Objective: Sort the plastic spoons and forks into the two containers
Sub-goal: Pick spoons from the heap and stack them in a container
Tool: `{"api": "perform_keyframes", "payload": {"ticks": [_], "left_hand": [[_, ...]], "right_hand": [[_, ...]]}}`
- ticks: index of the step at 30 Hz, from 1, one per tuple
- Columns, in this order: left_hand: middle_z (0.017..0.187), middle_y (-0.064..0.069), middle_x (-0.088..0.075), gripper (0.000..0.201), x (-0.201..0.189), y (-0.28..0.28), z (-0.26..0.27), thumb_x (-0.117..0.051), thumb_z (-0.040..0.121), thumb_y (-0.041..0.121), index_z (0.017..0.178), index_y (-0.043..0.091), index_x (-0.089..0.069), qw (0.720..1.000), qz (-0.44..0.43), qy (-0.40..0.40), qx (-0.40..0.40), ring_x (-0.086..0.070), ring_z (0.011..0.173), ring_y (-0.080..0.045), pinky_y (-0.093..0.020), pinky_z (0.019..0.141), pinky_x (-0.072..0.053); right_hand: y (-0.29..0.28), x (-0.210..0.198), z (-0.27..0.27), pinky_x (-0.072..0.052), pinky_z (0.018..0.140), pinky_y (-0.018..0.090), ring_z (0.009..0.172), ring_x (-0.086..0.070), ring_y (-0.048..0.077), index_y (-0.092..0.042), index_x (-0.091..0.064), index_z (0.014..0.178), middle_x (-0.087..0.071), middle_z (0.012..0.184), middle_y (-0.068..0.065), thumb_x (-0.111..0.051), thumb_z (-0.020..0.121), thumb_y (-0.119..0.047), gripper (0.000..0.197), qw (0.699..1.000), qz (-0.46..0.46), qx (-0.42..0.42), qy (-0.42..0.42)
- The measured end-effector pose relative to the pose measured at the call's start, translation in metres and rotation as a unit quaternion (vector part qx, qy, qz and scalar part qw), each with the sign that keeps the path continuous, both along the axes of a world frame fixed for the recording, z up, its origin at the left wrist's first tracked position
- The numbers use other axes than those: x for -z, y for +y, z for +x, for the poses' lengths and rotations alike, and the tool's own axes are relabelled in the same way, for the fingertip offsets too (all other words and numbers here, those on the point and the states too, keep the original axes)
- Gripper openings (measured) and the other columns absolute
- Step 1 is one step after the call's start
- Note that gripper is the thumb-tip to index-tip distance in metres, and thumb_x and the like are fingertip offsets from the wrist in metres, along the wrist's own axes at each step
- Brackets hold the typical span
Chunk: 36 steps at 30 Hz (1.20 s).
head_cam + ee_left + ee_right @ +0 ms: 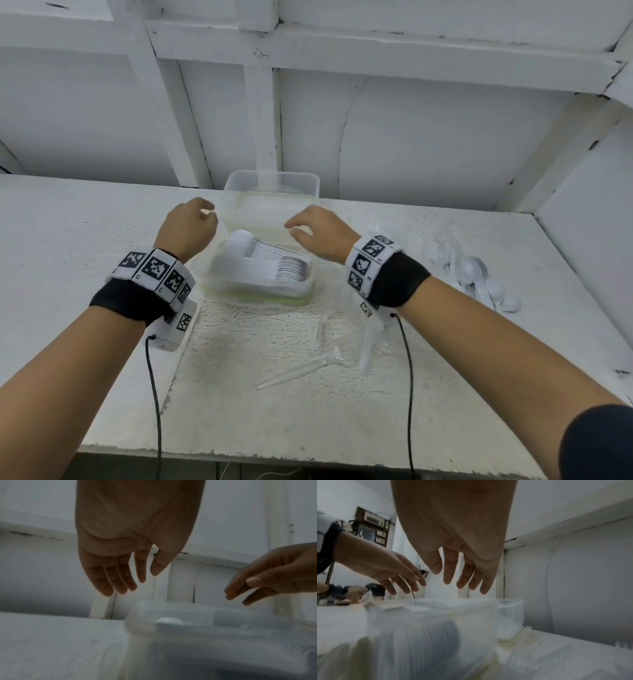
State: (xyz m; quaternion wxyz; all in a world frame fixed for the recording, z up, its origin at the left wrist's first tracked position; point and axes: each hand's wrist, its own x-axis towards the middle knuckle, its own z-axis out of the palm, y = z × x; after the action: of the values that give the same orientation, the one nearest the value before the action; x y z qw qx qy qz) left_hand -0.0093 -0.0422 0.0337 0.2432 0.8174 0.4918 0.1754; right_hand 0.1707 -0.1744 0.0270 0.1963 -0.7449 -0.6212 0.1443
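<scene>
Two clear plastic containers stand in a row on the white table. The near container point(219, 284) holds a packed row of white spoons point(274, 263). The far container point(274, 185) looks empty. My left hand point(191, 226) hovers over the near container's left rim, fingers straight and holding nothing point(120, 577). My right hand point(315, 229) hovers over its right rim, fingers also straight and empty point(462, 577). Clear plastic forks point(301, 370) lie loose on the table in front. A heap of white spoons point(479, 274) lies at the right.
The table point(102, 240) ends in a front edge near me. White wooden framing and a wall point(411, 137) rise close behind the containers. Cables hang from both wrist bands. A small white box point(174, 329) sits under my left wrist.
</scene>
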Motion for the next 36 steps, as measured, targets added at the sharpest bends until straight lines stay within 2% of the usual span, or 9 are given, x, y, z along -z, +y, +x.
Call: {"api": "perform_keyframes", "payload": {"ticks": [3,9,15,17,22,27,31,33,36], "left_hand": [[0.106,-0.008,-0.062,0.028,-0.017,-0.041,0.026,-0.044,0.095,0.016,0.118,0.008,-0.058,0.994,0.050,-0.075,0.067,-0.056,0.094,-0.024,-0.027,0.080,-0.038],[0.088,-0.001,-0.066,0.022,-0.013,-0.133,0.104,-0.045,0.095,0.017,0.106,0.015,-0.063,0.958,-0.040,-0.105,0.265,-0.056,0.073,-0.012,-0.022,0.064,-0.040],[0.113,-0.006,-0.065,0.029,0.020,-0.207,0.181,-0.042,0.097,0.023,0.115,0.013,-0.062,0.910,-0.083,0.018,0.407,-0.059,0.099,-0.020,-0.025,0.079,-0.043],[0.109,-0.009,-0.064,0.028,0.027,-0.224,0.201,-0.041,0.097,0.020,0.107,0.008,-0.063,0.896,-0.077,0.056,0.434,-0.058,0.099,-0.024,-0.028,0.080,-0.042],[0.061,-0.005,-0.042,0.035,0.045,-0.249,0.240,-0.043,0.092,0.012,0.057,0.008,-0.039,0.881,-0.054,0.162,0.441,-0.048,0.070,-0.024,-0.027,0.053,-0.033],[0.062,0.000,-0.040,0.039,0.052,-0.264,0.247,-0.049,0.093,0.028,0.060,0.015,-0.033,0.870,-0.004,0.242,0.430,-0.048,0.071,-0.021,-0.029,0.064,-0.038],[0.063,0.001,-0.040,0.035,0.049,-0.264,0.245,-0.050,0.092,0.023,0.062,0.015,-0.034,0.871,0.001,0.257,0.419,-0.049,0.069,-0.021,-0.028,0.059,-0.037],[0.062,0.000,-0.039,0.035,0.047,-0.262,0.243,-0.051,0.091,0.021,0.061,0.014,-0.033,0.871,-0.010,0.256,0.418,-0.045,0.061,-0.019,-0.024,0.052,-0.032],[0.059,0.001,-0.037,0.037,0.047,-0.256,0.237,-0.053,0.088,0.022,0.058,0.013,-0.033,0.874,-0.041,0.250,0.415,-0.037,0.052,-0.014,-0.022,0.048,-0.029]], "right_hand": [[-0.044,-0.019,0.027,-0.030,0.094,0.017,0.116,-0.051,0.018,-0.008,-0.063,0.118,-0.062,0.121,0.007,-0.048,0.096,-0.018,0.028,0.998,0.050,0.039,0.006],[-0.154,-0.012,0.086,-0.033,0.086,0.014,0.108,-0.056,0.017,-0.010,-0.065,0.115,-0.063,0.115,0.007,-0.050,0.096,-0.018,0.026,0.985,0.001,0.172,0.022],[-0.236,0.019,0.131,-0.035,0.084,0.019,0.101,-0.056,0.016,-0.010,-0.066,0.113,-0.065,0.115,0.006,-0.050,0.095,-0.017,0.026,0.956,-0.082,0.282,0.018],[-0.252,0.029,0.140,-0.035,0.084,0.019,0.105,-0.058,0.019,-0.011,-0.067,0.112,-0.066,0.115,0.005,-0.050,0.094,-0.017,0.025,0.947,-0.102,0.304,0.015],[-0.265,0.049,0.145,-0.037,0.079,0.020,0.090,-0.054,0.013,-0.010,-0.066,0.108,-0.067,0.108,0.006,-0.054,0.092,-0.019,0.022,0.926,-0.121,0.353,0.050],[-0.257,0.061,0.140,-0.037,0.073,0.023,0.086,-0.051,0.015,-0.010,-0.057,0.105,-0.056,0.094,0.003,-0.062,0.087,-0.030,0.028,0.907,-0.150,0.386,0.070],[-0.252,0.065,0.139,-0.037,0.070,0.025,0.083,-0.052,0.020,-0.006,-0.054,0.104,-0.058,0.093,0.009,-0.061,0.087,-0.018,0.022,0.905,-0.137,0.396,0.074],[-0.252,0.063,0.141,-0.037,0.065,0.025,0.079,-0.050,0.020,-0.007,-0.055,0.087,-0.055,0.080,0.005,-0.056,0.087,-0.012,0.005,0.905,-0.132,0.397,0.072],[-0.256,0.057,0.147,-0.047,0.066,0.030,0.073,-0.054,0.022,-0.010,-0.047,0.066,-0.050,0.064,0.001,-0.052,0.087,-0.008,0.022,0.896,-0.104,0.416,0.112]]}}
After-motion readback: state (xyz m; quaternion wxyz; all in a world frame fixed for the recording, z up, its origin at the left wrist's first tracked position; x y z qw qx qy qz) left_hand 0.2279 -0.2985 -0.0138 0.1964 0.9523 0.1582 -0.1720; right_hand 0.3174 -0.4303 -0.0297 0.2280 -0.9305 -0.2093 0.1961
